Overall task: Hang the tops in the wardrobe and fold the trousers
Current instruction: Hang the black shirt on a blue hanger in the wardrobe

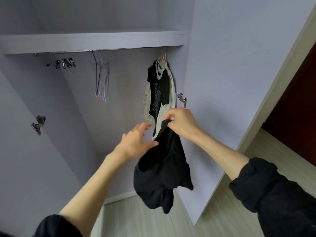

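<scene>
Black garment (162, 170) dangles in front of the open wardrobe (51, 117), pinched at one top edge by right hand (181, 122). Left hand (136, 141) spread wide, touching fabric. Risk: single pinch slips, garment drops to floor (145, 219); spare hangers (101, 79) well apart on the rail.
</scene>
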A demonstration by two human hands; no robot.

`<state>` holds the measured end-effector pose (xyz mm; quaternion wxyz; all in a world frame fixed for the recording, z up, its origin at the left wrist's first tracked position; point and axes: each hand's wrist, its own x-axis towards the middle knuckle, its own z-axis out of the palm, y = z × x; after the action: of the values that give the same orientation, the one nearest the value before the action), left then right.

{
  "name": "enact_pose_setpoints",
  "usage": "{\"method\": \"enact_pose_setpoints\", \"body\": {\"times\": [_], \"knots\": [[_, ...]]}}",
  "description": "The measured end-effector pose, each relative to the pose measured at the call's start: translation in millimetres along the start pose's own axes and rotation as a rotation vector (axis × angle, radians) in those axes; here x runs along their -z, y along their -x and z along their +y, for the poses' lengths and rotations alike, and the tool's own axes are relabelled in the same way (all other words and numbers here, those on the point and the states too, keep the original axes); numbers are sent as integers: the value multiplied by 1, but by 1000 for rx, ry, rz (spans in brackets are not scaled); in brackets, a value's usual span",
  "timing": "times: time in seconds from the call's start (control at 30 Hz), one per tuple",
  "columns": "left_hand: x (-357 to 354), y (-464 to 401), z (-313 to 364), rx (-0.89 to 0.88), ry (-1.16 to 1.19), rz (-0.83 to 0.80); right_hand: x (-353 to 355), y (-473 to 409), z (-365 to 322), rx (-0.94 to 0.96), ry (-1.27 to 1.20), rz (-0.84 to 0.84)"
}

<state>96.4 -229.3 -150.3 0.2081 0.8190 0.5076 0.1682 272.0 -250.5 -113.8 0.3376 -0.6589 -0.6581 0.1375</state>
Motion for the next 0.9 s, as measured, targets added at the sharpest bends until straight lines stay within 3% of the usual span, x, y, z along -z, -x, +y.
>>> {"method": "enact_pose_setpoints", "body": {"times": [0.13,0.3,0.43,0.63,0.7,0.8,0.9], "knots": [[-5,2,19,-89,115,187,-9,1,-12,12,-27,-43],[-12,3,30,-28,247,24,-1,-4,-14,-33,-27,0],[-29,2,27,-1,228,193,-4,-5,-8,-22,9,4],[-22,-5,18,48,270,284,-15,-9,18,-7,65,-54],[-21,-4,15,68,381,215,-21,-13,20,9,44,-59],[-14,2,-1,29,487,-21,-33,-20,21,-16,-1,-76],[3,-2,-25,-8,378,-81,-45,-33,22,-14,35,-136]]}}
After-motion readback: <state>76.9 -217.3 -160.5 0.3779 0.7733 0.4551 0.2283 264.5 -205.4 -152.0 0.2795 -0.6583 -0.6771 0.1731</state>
